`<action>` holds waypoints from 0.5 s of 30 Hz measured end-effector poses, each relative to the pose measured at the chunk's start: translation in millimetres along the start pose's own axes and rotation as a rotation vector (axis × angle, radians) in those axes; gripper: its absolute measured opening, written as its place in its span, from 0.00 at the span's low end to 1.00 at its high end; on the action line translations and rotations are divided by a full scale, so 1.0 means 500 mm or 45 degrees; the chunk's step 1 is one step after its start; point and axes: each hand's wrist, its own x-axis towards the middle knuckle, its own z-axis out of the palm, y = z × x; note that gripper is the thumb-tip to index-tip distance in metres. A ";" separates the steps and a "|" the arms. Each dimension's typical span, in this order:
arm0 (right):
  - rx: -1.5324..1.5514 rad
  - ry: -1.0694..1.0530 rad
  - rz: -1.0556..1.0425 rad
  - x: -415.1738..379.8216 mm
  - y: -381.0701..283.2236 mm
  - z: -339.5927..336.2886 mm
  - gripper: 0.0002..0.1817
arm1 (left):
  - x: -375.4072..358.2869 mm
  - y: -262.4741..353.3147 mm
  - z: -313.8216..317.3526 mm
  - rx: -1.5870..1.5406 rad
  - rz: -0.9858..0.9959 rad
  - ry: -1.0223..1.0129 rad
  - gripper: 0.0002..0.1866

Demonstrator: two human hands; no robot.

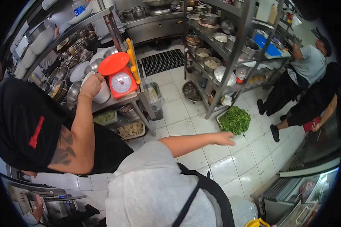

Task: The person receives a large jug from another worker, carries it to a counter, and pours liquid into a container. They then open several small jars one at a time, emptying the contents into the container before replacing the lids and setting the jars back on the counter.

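My left hand reaches out to the right over the tiled floor, fingers stretched out and nothing visible in them. It appears just below a tray heaped with leafy greens, which stands on the floor. My right hand is not in view. At the left, a co-worker's hand grips the rim of a white container. Beside that container, a red scale with a red pan sits on a metal worktable.
A metal shelving rack holds pots and bowls. A black mat lies on the floor. Two people stand at the right. An open cooling unit is at the lower right. The co-worker in black stands close at the left.
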 end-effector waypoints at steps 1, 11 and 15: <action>-0.101 -0.009 -0.101 0.032 -0.004 0.089 0.20 | -0.039 -0.013 -0.071 0.023 -0.077 0.148 0.34; -0.297 -0.805 -0.050 0.406 0.025 0.516 0.05 | -0.151 -0.184 -0.297 -0.520 -0.543 0.341 0.28; -0.513 -1.046 0.185 0.540 0.049 0.721 0.03 | -0.109 -0.228 -0.376 -0.671 -0.562 0.437 0.28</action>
